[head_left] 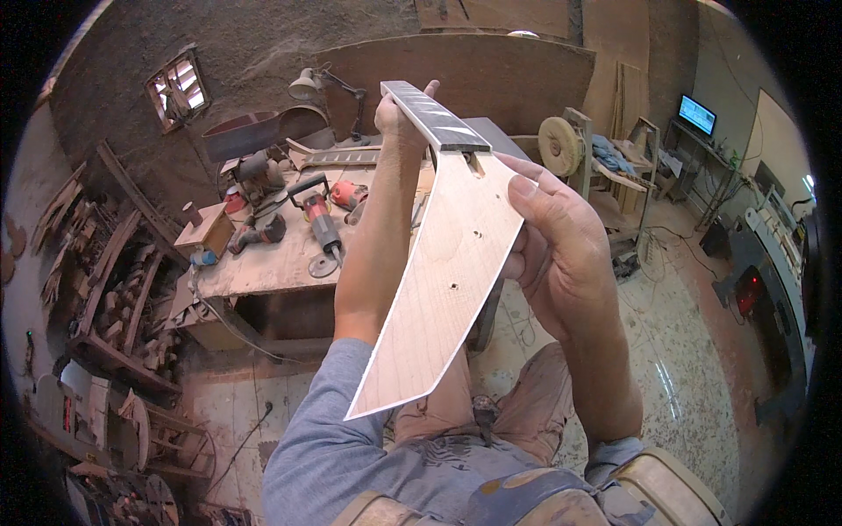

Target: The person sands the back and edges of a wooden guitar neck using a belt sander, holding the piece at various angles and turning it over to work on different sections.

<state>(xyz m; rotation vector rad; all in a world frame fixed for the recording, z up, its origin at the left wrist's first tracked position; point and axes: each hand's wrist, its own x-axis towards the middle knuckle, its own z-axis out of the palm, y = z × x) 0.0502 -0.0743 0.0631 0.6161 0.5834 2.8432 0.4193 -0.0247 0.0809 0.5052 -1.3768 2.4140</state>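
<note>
I hold the guitar neck [460,206] aloft near the bench [263,276], left grip [399,123] around its far end, right grip [561,228] pinching the headstock [425,307] edge; likely stiff and light, it's best held there, clear of the fragile-looking tip [361,409]

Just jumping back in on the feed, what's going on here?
A person is holding up a guitar neck in both bare hands. The left hand is at the far end, and the right hand grips the right edge of the pale headstock, which points back toward the wearer. Beyond, a grinder lies on the cluttered workbench, touched by neither hand.
</note>
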